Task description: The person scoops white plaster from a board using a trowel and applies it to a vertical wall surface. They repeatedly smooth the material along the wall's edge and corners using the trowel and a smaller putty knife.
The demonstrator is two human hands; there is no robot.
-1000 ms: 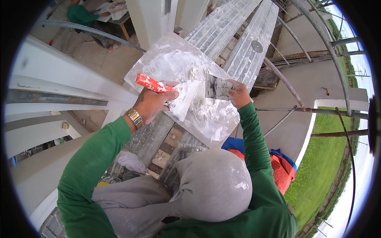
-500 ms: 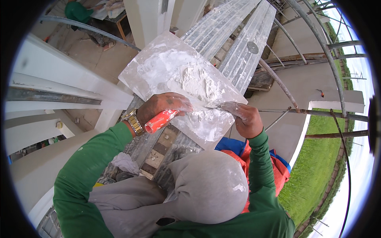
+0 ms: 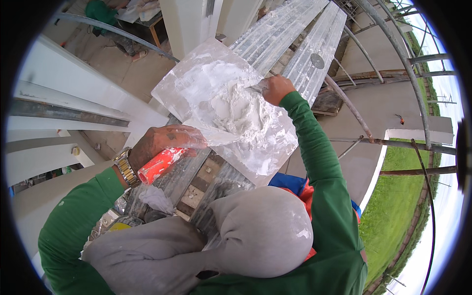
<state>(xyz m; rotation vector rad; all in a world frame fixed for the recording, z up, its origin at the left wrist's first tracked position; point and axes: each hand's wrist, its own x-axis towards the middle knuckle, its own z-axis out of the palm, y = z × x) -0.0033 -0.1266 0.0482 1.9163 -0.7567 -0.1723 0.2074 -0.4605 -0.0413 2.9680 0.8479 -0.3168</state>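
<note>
My left hand (image 3: 172, 140), with a watch at the wrist, is closed round the red handle (image 3: 160, 164) of a plaster-smeared filling knife. Its wide blade (image 3: 216, 137) lies over the near left edge of a pale square board (image 3: 172, 88). White plaster (image 3: 241, 110) is heaped on the middle of that board. At the heap's far right side, my right hand (image 3: 278, 89) grips a small putty knife (image 3: 255, 88). Fingers cover its handle, and only part of the blade shows against the plaster.
The board rests on metal scaffold planks (image 3: 305, 56). Scaffold tubes (image 3: 418, 88) curve along the right, with grass (image 3: 403, 211) below. White columns (image 3: 189, 24) stand at the left. A person in green (image 3: 101, 17) works at a table at upper left. A red and blue bundle (image 3: 290, 183) lies near my right arm.
The hands have moved apart. My left hand has drawn back toward the lower left with the filling knife. My right hand has moved up and left to the far side of the plaster heap.
</note>
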